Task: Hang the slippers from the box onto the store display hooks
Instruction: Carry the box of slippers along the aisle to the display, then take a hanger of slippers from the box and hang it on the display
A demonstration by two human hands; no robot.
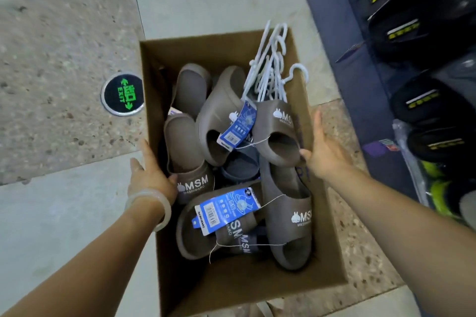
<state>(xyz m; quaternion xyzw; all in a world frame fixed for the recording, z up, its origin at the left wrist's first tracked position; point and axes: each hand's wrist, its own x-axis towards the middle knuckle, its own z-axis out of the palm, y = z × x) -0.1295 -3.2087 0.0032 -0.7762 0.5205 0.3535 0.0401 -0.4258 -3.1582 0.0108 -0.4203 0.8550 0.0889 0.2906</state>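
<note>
Tangled strings and loose hangers are the main risk

Slippers [231, 162] lie heaped in the open cardboard box [257, 288] on the floor, none hung yet. The left hand [152, 175] grips the box's left wall, thumb inside against one slipper; the right hand [324, 152] rests fingers straight along the right wall, thumb touching the edge of another slipper. Thin strings tie pairs together and carry blue tags [224, 210]; lifting one slipper will likely drag its neighbour or snag a string. The white hangers [273, 67] lean bunched in the far right corner, hooks interlocked, so pulling one may bring several or spill them. The floor [64, 41] is speckled stone and pale tile, with a round exit marker [123, 94] beside the box. To the right stands a dark display [332, 20] with black slippers [412, 28]; its hooks are not visible.
</note>
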